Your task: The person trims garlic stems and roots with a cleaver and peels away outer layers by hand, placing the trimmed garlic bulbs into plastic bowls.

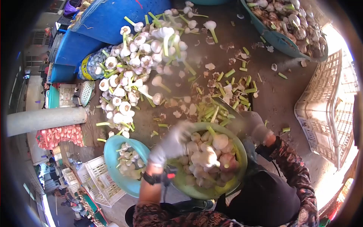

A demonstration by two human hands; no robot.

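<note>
My left hand (pixel 172 142), in a pale glove and smeared by motion, is over the left rim of a green basin (pixel 244 162). Its fingers are too blurred to show whether they hold anything. The basin is filled with trimmed garlic bulbs (pixel 204 157), one with a short green stem. My right hand (pixel 255 125), also gloved, is closed around a knife (pixel 229 108) at the basin's upper right. The dark blade points up and left over cut green garlic stems (pixel 211 111) on the ground. The knife's handle is hidden in the glove.
A heap of stemmed garlic (pixel 140 56) lies at upper left against blue barrels (pixel 106 22). A turquoise basin (pixel 109 162) with small bulbs stands left. A teal tub (pixel 272 39) of garlic is at upper right, a white crate (pixel 321 109) right. Peelings litter the ground.
</note>
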